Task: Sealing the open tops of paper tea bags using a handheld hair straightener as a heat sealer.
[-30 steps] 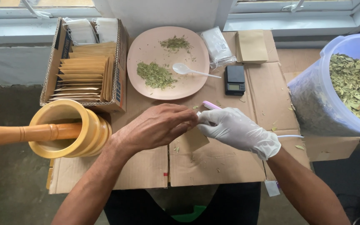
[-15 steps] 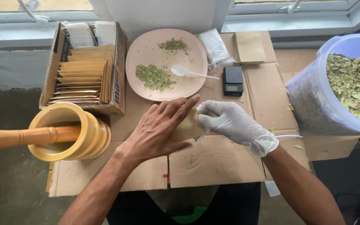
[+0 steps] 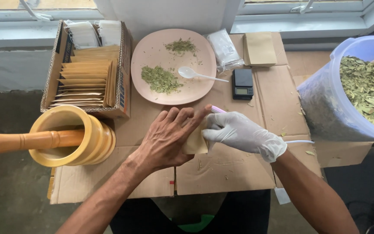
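My bare left hand [image 3: 167, 138] lies flat, fingers spread, pressing a small tan paper pouch [image 3: 197, 141] onto the cardboard-covered table [image 3: 234, 169]. My right hand [image 3: 241, 132], in a white glove, grips the pouch's right edge and also holds a thin pink-tipped stick [image 3: 217, 109]. Just beyond the hands sits a pink plate [image 3: 152, 56] with two piles of crushed green leaves and a white plastic spoon [image 3: 195, 74].
A cardboard box [image 3: 122, 82] of tan pouches stands at the back left. A yellow mortar [image 3: 96, 138] with a wooden pestle [image 3: 18, 142] is at the left. A small black scale [image 3: 242, 83], bagged packets [image 3: 224, 48] and a leaf-filled plastic tub [image 3: 325, 104] are to the right.
My left hand went from pinching the pouch to lying flat over it with fingers spread. The gloved right hand stayed on the pouch's right edge.
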